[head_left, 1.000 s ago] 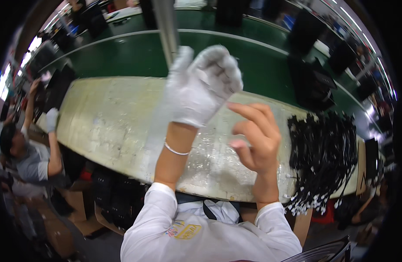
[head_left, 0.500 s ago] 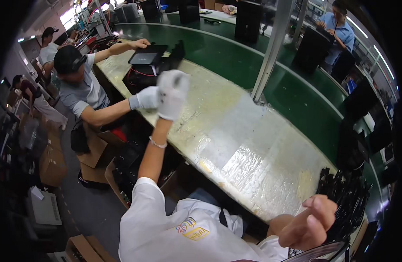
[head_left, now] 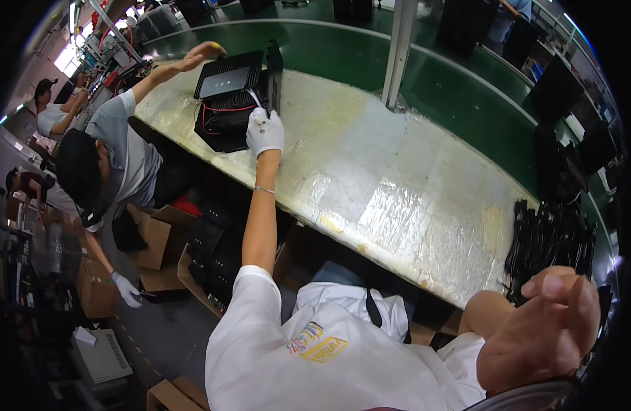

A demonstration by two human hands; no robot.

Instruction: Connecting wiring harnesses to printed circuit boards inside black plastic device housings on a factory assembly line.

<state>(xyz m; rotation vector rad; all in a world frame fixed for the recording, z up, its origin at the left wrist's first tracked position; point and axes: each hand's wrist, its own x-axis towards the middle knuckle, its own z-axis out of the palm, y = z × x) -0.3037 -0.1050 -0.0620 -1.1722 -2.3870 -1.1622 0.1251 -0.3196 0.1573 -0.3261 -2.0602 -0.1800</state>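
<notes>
My left hand (head_left: 265, 131), in a white glove, is at the near right side of a black finned case (head_left: 226, 82) on the table. Its fingers close at the edge of the case, their tips partly hidden. A white strip (head_left: 254, 98) on the case reaches down to them. The finned cover carries a grey panel, red wire shows below it, and a black plate (head_left: 274, 72) stands upright at its right. My bare right hand (head_left: 543, 329) is raised close at the lower right, its fingers loosely bent and apart with nothing seen in them.
The pale film-covered table (head_left: 398, 226) runs beside a green conveyor (head_left: 308, 48). Black cables (head_left: 552, 240) lie heaped at its right end. A metal post (head_left: 399, 55) rises at the far edge. A co-worker (head_left: 117, 154) leans at the left, above cardboard boxes (head_left: 151, 240).
My left hand has come to rest at the case, after being blurred beside the co-worker's glove. The co-worker's gloved hand has dropped toward the floor. My right hand has moved right and nearer.
</notes>
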